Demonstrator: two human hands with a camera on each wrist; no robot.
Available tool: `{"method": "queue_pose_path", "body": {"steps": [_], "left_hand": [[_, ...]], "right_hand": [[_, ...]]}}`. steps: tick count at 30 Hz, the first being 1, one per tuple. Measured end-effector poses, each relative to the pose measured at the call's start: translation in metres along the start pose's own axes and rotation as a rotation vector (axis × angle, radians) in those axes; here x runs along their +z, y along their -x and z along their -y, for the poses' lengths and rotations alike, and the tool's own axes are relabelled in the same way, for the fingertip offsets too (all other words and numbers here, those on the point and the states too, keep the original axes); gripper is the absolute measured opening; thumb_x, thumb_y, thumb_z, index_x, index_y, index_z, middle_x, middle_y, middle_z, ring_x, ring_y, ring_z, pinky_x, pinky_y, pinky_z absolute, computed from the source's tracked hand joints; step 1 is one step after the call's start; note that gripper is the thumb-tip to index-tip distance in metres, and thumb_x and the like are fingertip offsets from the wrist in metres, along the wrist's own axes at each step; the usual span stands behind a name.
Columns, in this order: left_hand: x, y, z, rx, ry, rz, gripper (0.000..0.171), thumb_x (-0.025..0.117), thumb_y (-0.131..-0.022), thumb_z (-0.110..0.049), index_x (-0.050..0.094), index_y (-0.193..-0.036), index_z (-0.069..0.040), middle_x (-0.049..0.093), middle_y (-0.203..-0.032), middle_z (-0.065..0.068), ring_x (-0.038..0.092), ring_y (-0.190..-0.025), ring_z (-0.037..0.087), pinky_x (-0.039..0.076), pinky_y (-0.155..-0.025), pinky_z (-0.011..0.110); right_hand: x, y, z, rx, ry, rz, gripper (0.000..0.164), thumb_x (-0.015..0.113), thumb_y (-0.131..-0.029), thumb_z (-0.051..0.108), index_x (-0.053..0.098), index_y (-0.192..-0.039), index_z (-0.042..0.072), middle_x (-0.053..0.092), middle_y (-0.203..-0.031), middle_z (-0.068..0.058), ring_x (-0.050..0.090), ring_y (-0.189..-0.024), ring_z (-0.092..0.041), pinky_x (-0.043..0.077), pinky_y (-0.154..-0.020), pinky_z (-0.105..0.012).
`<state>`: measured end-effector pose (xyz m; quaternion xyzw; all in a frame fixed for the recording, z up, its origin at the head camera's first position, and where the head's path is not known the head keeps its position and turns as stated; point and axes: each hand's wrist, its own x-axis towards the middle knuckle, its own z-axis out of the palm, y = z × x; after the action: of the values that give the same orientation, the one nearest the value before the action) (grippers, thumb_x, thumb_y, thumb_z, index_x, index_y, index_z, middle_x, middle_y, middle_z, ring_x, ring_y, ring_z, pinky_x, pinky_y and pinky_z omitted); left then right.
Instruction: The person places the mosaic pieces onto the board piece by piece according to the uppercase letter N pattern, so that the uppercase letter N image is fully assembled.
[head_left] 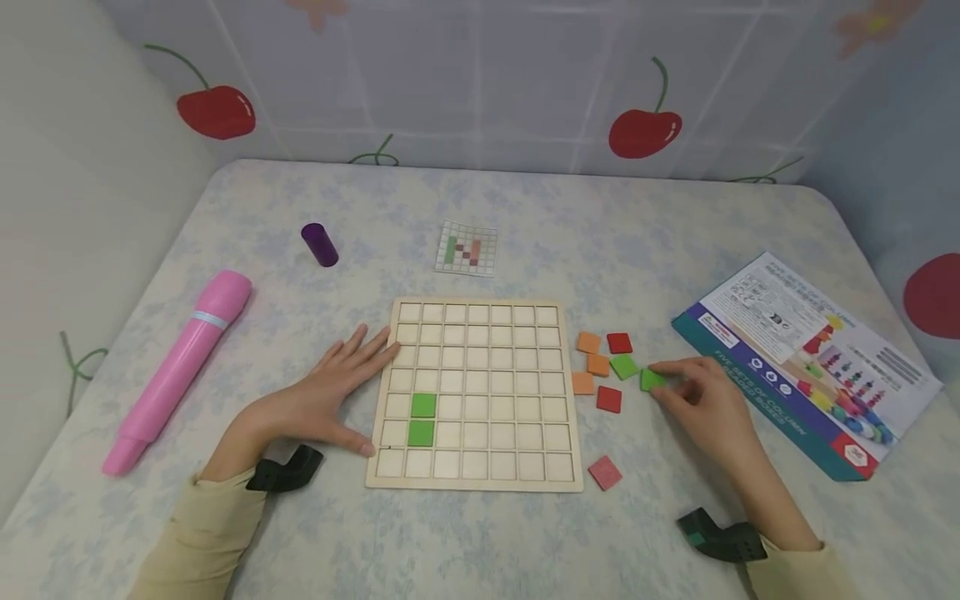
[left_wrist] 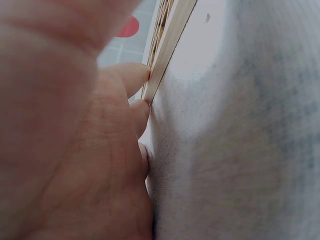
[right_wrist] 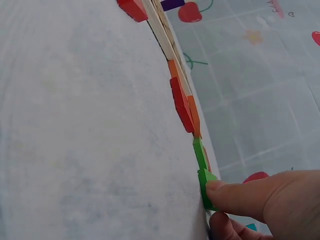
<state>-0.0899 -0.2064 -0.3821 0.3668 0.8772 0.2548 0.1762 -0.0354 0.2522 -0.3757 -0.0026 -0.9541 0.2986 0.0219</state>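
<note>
A wooden grid board (head_left: 501, 382) lies flat, with two green squares (head_left: 423, 406) in neighbouring cells of one column at its lower left. Fingers spread, my left hand (head_left: 322, 404) rests at the board's left edge; the left wrist view shows fingertips against the wooden side (left_wrist: 172, 42). Right of the board, my right hand (head_left: 708, 408) pinches a green square tile (head_left: 651, 380) between thumb and index finger, low at the table. Beside it lie another green tile (head_left: 623, 366), red tiles (head_left: 609, 399) and several orange tiles (head_left: 597, 365). A pinkish-red tile (head_left: 605, 472) lies nearer me.
A small pattern card (head_left: 467, 248) with coloured squares lies behind the board. At the left are a purple cylinder (head_left: 320, 245) and a long pink tube-shaped object (head_left: 180, 367). A printed toy box (head_left: 810, 358) lies at the right, beyond my right hand.
</note>
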Motion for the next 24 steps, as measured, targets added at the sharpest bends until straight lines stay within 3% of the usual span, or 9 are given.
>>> {"method": "queue_pose_path", "body": {"steps": [7, 12, 15, 18, 21, 24], "left_hand": [[-0.002, 0.000, -0.002, -0.005, 0.004, 0.014, 0.115, 0.071, -0.060, -0.058, 0.008, -0.144, -0.013, -0.004, -0.149, 0.007, -0.013, -0.133, 0.032, -0.002, -0.102, 0.054], [-0.002, -0.001, -0.001, -0.004, 0.003, 0.008, 0.115, 0.071, -0.060, -0.058, 0.008, -0.144, -0.013, -0.003, -0.149, 0.008, -0.013, -0.133, 0.032, -0.002, -0.102, 0.053], [0.000, 0.000, 0.000, 0.002, 0.000, 0.004, 0.115, 0.071, -0.060, -0.058, 0.008, -0.144, -0.013, -0.003, -0.149, 0.008, -0.013, -0.133, 0.032, -0.002, -0.102, 0.053], [0.001, 0.001, 0.000, 0.013, -0.001, -0.003, 0.115, 0.071, -0.059, -0.059, 0.009, -0.144, -0.013, -0.003, -0.149, 0.008, -0.013, -0.133, 0.033, -0.002, -0.102, 0.053], [0.001, 0.001, 0.000, 0.021, 0.001, -0.006, 0.115, 0.071, -0.059, -0.059, 0.009, -0.144, -0.013, -0.003, -0.149, 0.008, -0.012, -0.133, 0.033, -0.002, -0.102, 0.053], [0.000, 0.001, 0.000, 0.016, -0.002, -0.005, 0.114, 0.070, -0.059, -0.059, 0.009, -0.144, -0.013, -0.003, -0.149, 0.008, -0.012, -0.133, 0.033, -0.002, -0.102, 0.053]], "right_hand": [[-0.010, 0.002, 0.008, 0.008, -0.019, 0.046, 0.016, 0.061, -0.085, 0.016, 0.060, -0.100, 0.012, 0.061, -0.088, -0.005, 0.051, -0.076, -0.017, 0.041, -0.063, -0.011], [-0.020, -0.001, 0.031, -0.038, -0.089, 0.038, 0.017, 0.057, -0.087, 0.014, 0.063, -0.103, 0.011, 0.064, -0.092, -0.007, 0.057, -0.076, -0.007, 0.042, -0.066, -0.007], [-0.013, -0.008, 0.047, -0.111, -0.220, 0.040, 0.017, 0.058, -0.086, 0.011, 0.063, -0.102, 0.009, 0.065, -0.091, -0.006, 0.059, -0.073, -0.005, 0.045, -0.065, -0.010], [0.001, -0.018, 0.070, -0.158, -0.378, 0.077, 0.016, 0.059, -0.085, 0.009, 0.063, -0.100, 0.008, 0.064, -0.090, -0.005, 0.063, -0.073, -0.015, 0.050, -0.065, -0.020], [0.018, -0.030, 0.097, -0.197, -0.542, 0.140, 0.015, 0.060, -0.084, 0.008, 0.063, -0.099, 0.006, 0.063, -0.089, -0.006, 0.063, -0.073, -0.022, 0.052, -0.066, -0.031], [0.037, -0.042, 0.128, -0.192, -0.629, 0.222, 0.014, 0.060, -0.084, 0.007, 0.063, -0.098, 0.005, 0.063, -0.089, -0.009, 0.063, -0.075, -0.026, 0.051, -0.068, -0.036]]}}
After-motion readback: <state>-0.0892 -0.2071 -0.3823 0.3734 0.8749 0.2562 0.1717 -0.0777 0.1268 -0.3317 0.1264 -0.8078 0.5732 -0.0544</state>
